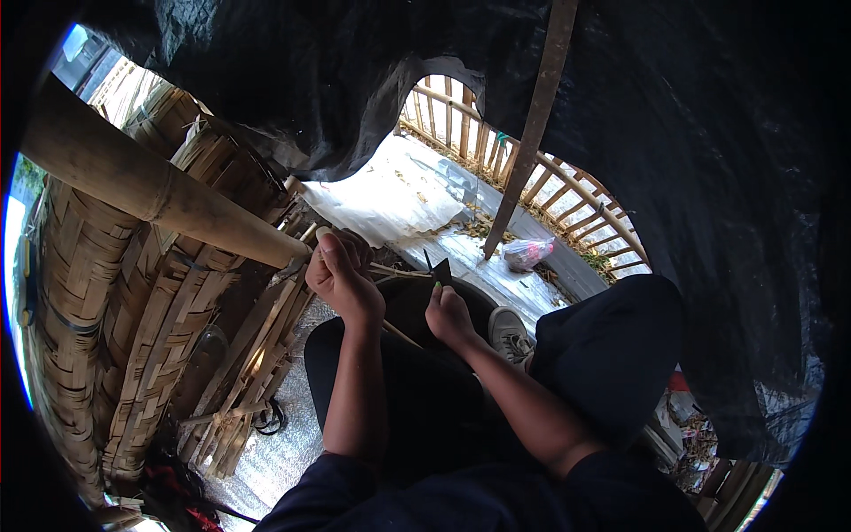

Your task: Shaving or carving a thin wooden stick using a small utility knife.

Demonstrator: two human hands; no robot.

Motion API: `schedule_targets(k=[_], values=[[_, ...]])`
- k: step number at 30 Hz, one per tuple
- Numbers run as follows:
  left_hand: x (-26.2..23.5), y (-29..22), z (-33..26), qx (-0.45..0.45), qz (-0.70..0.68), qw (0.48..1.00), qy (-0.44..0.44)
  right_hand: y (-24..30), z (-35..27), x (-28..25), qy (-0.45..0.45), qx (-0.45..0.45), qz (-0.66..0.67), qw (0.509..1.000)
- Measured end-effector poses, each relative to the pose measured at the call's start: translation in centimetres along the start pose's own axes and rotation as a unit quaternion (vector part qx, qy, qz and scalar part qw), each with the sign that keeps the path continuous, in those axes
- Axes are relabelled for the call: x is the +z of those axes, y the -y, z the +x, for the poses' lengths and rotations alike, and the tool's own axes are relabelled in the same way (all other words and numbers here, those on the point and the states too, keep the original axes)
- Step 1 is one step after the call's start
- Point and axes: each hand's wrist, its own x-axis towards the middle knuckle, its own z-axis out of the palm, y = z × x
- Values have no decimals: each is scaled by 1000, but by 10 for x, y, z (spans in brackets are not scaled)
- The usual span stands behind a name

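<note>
My left hand (344, 277) is raised and closed, thumb up, beside the end of a thick bamboo pole (168, 199). A thin, pale bamboo strip (399, 272) runs out of this fist toward my right hand. The part inside the fist is hidden. My right hand (450, 316) is closed lower down, in front of my knees. Above its thumb rises a dark, flat, pointed piece (441, 271) like a blade; its lower part is hidden by the fingers. Behind the hands is a dark round shape (408, 306).
Woven bamboo rolls (75, 275) and bundled slats (244, 390) stand on the left. Black sheeting (709, 151) hangs overhead and to the right. A brown slat (532, 133) slants down ahead. Beyond are a plastic bag (527, 254) and a bamboo fence (567, 199). My shoe (510, 335) is near.
</note>
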Motion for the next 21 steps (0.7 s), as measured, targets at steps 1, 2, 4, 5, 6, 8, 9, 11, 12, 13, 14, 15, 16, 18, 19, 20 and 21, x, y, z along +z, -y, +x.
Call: schedule_targets(k=[1,2,4,5,6,8,9,11,12,13,14,15,16,18,19,20,21], values=[[-4,0,1,-4,-2,1000,-11,14,-1,-4,2,1,0,1000],[-10,0,2,-7,-2,1000,-26,44,-8,-13,9,-45,72,996],[-14,1,5,-15,-15,999,-28,78,-20,-27,13,-143,169,975],[-15,2,6,-20,-26,999,-29,84,-24,-31,15,-142,168,975],[-14,1,6,-20,-26,999,-30,89,-28,-34,61,-158,177,970],[-14,-2,7,-8,-23,1000,-15,81,-30,-21,74,-147,155,974],[-10,-1,6,-10,-28,999,-12,59,-21,-12,69,-146,153,975],[-11,-2,7,-16,-41,999,28,20,-7,1,45,-27,33,998],[-16,-3,9,-14,-38,999,27,22,-1,-3,56,19,61,996],[-20,-3,11,-24,-49,998,42,34,2,-8,58,19,61,996],[-24,-2,12,-35,-60,996,58,46,4,-15,36,32,106,993],[-25,-4,13,-34,-59,996,56,60,4,-23,15,44,150,988],[-25,-4,14,-46,-65,996,49,67,6,-30,7,22,126,992],[-24,-4,14,-58,-72,995,42,77,7,-36,31,30,197,979],[-24,-5,13,-62,-80,992,71,82,7,-40,55,38,267,961],[-23,-5,13,-66,-88,989,99,88,5,-44,56,38,268,961],[-23,-4,11,-66,-88,989,100,97,3,-51,93,61,285,952]])
